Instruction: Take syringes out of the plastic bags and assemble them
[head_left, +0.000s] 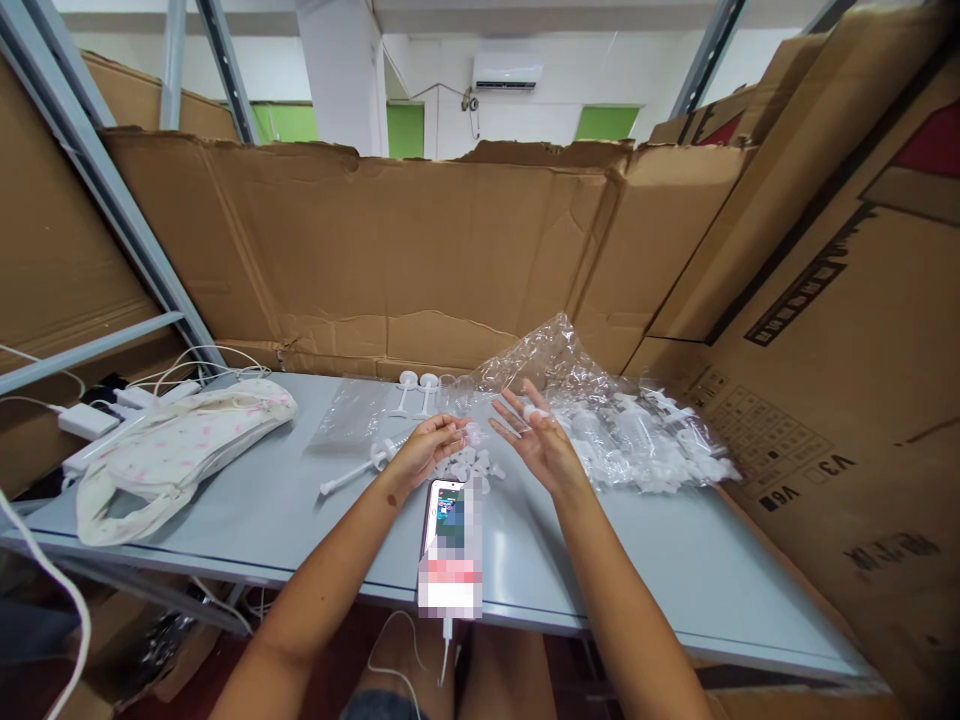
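Observation:
My left hand (433,446) is closed, thumb and fingers pinched together above a pile of small white plastic pieces (469,466); something clear may be at its fingertips, too small to make out. My right hand (541,436) has its fingers spread, with a small white piece (534,412) against the thumb and palm side. Right of it lies a clear plastic bag (637,440) full of white parts. Beyond my left hand stand two white spool-like parts (416,393). A white rod-shaped part (349,477) rests left of my left hand.
On the grey table (675,560), a phone (450,545) with a cable lies at the front edge. A white patterned bag (187,445) and power strips (90,421) are at the left. Cardboard walls (420,240) enclose the back and right. A flat clear plastic sheet (349,415) lies at centre-left.

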